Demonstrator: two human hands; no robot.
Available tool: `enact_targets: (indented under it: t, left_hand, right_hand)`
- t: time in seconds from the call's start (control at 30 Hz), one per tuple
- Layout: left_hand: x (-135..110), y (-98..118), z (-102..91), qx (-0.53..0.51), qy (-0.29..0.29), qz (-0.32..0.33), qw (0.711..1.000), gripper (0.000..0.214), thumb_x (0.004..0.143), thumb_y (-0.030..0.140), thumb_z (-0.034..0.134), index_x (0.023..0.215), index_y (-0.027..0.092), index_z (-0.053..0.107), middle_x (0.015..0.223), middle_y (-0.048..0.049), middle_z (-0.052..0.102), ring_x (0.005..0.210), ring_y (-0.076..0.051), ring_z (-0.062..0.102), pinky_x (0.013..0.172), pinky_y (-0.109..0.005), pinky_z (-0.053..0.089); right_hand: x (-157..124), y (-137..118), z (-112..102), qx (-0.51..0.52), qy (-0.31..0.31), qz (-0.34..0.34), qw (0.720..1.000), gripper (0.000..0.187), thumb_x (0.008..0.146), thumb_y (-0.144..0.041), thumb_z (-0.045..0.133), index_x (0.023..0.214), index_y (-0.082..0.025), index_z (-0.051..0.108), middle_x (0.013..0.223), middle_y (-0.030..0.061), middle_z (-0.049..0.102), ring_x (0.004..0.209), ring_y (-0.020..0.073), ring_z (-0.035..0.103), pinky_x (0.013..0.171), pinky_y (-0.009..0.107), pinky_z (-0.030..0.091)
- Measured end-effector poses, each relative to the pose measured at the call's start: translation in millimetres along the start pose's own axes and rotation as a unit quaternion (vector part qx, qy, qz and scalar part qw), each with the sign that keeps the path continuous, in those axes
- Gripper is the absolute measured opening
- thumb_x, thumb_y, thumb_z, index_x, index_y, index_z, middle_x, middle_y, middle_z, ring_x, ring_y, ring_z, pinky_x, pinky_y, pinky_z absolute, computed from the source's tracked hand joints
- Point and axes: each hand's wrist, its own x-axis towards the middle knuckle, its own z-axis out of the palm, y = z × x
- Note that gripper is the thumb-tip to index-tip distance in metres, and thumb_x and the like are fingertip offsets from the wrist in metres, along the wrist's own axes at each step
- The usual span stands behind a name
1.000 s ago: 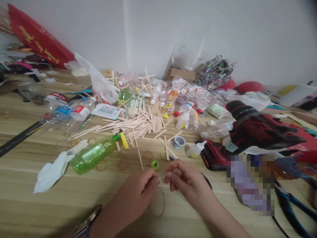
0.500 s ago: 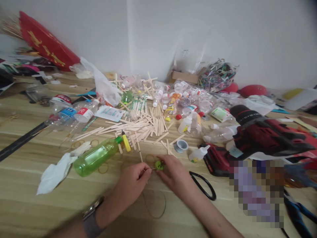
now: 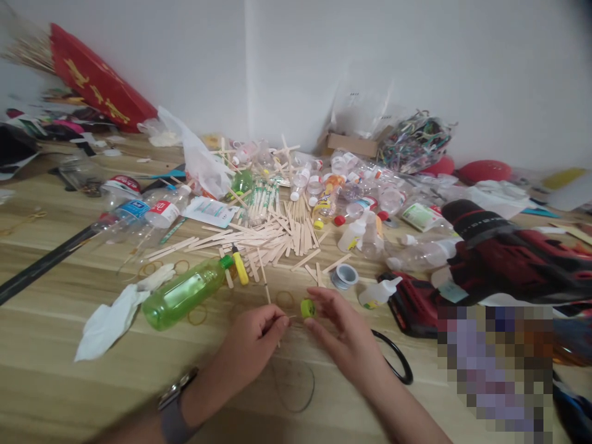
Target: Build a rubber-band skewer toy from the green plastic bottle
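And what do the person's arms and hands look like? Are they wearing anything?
The left hand and right hand are bare, with no gloves. No sleeve shows on the left arm or right arm. A watch with a shiny, metal-looking case and a plain greyish-purple strap sits on the left arm. I see nothing worn on the right.

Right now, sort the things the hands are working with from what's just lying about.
In hand:
- thin wooden stick, held by the left hand
- fine strand, poking out at that hand's fingertips
- green cap, held by the right hand

Apparently just lying about, untouched:
- green bottle
- white dropper bottle
- red-and-black drill
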Motion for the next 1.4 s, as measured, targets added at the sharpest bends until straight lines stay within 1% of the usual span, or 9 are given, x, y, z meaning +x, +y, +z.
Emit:
enact_targets:
  t: [0.1,0.2,0.5,0.7,1.17,1.23,1.3,1.37,1.4]
  left_hand:
    - [-1.5,2.0,-0.3,0.012,0.0,0.002,1.0,0.03,0.089,0.039,0.043,0.071,0.018,0.056,0.061,0.0041,0.047,0.06,-0.014,0.045,0.057,-0.026,0.03]
    - [-3.7,3.3,-0.4,0.035,0.004,0.011,0.999,0.029,0.089,0.037,0.043,0.071,0.018,0.057,0.061,0.0034,0.05,0.061,-0.014,0.047,0.058,-0.026,0.03]
    - [-4.8,4.1,3.9,0.102,0.011,0.039,0.994,0.026,0.091,0.031,0.04,0.075,0.019,0.057,0.069,-0.0018,0.062,0.065,-0.017,0.055,0.06,-0.028,0.032]
    - [-6.5,5.1,6.9,0.158,0.02,0.034,0.987,0.025,0.09,0.028,0.04,0.07,0.02,0.051,0.067,-0.0031,0.061,0.061,-0.017,0.054,0.058,-0.029,0.03]
    - [-8.5,6.0,11.0,0.226,0.015,0.063,0.972,0.024,0.092,0.022,0.044,0.073,0.019,0.059,0.07,-0.0047,0.065,0.065,-0.018,0.059,0.06,-0.029,0.034]
    - [-16.7,12.9,7.1,0.217,-0.018,0.072,0.973,0.024,0.09,0.021,0.048,0.07,0.019,0.06,0.065,-0.0017,0.064,0.06,-0.016,0.058,0.056,-0.027,0.033]
    - [-26.3,20.8,-2.8,0.203,-0.101,0.109,0.968,0.025,0.091,0.022,0.051,0.069,0.021,0.064,0.062,0.0007,0.066,0.058,-0.015,0.059,0.054,-0.026,0.034]
    - [-32.1,26.3,-17.8,0.172,-0.219,0.197,0.94,0.021,0.092,0.028,0.055,0.079,0.024,0.071,0.082,0.0,0.074,0.078,-0.017,0.067,0.068,-0.025,0.043]
    - [-32.0,27.2,-26.0,0.158,-0.219,0.22,0.937,0.02,0.092,0.031,0.056,0.083,0.026,0.073,0.099,-0.0008,0.075,0.091,-0.019,0.068,0.077,-0.025,0.044]
  right_hand:
    - [-1.3,0.4,-2.5,-0.084,0.011,-0.047,0.995,0.037,0.083,-0.02,0.058,0.12,-0.021,0.053,0.099,0.0062,0.067,0.085,0.0181,0.064,0.077,0.033,0.054]
    - [-2.9,1.7,-3.0,-0.127,0.013,-0.089,0.988,0.041,0.082,-0.016,0.057,0.122,-0.021,0.051,0.099,0.006,0.068,0.084,0.0175,0.064,0.076,0.031,0.055]
    - [-6.1,4.0,-0.7,-0.161,-0.006,-0.135,0.978,0.047,0.082,-0.009,0.057,0.126,-0.024,0.046,0.107,0.0064,0.069,0.094,0.0182,0.067,0.083,0.032,0.057]
    - [-9.6,7.3,4.3,-0.177,-0.011,-0.175,0.968,0.05,0.084,-0.007,0.055,0.13,-0.021,0.043,0.114,0.0106,0.067,0.103,0.0207,0.066,0.088,0.035,0.056]
    - [-11.7,0.6,2.8,-0.221,-0.062,-0.162,0.96,0.046,0.087,-0.009,0.049,0.132,-0.02,0.048,0.111,0.0128,0.067,0.105,0.0261,0.065,0.087,0.043,0.056]
    - [-9.3,1.5,-1.8,-0.231,-0.073,-0.142,0.96,0.041,0.086,-0.01,0.049,0.126,-0.019,0.052,0.109,0.013,0.066,0.104,0.0271,0.065,0.086,0.043,0.056]
    - [-6.7,2.1,-6.4,-0.234,-0.081,-0.113,0.962,0.037,0.087,-0.012,0.05,0.123,-0.018,0.054,0.108,0.0131,0.066,0.103,0.0274,0.064,0.085,0.044,0.056]
    - [-4.9,2.4,-9.4,-0.228,-0.083,-0.087,0.966,0.034,0.088,-0.016,0.051,0.122,-0.018,0.055,0.107,0.013,0.065,0.101,0.0271,0.064,0.084,0.043,0.055]
    - [-4.3,2.2,-10.1,-0.221,-0.083,-0.078,0.969,0.032,0.089,-0.017,0.051,0.121,-0.018,0.056,0.106,0.0127,0.065,0.1,0.0268,0.064,0.083,0.043,0.055]
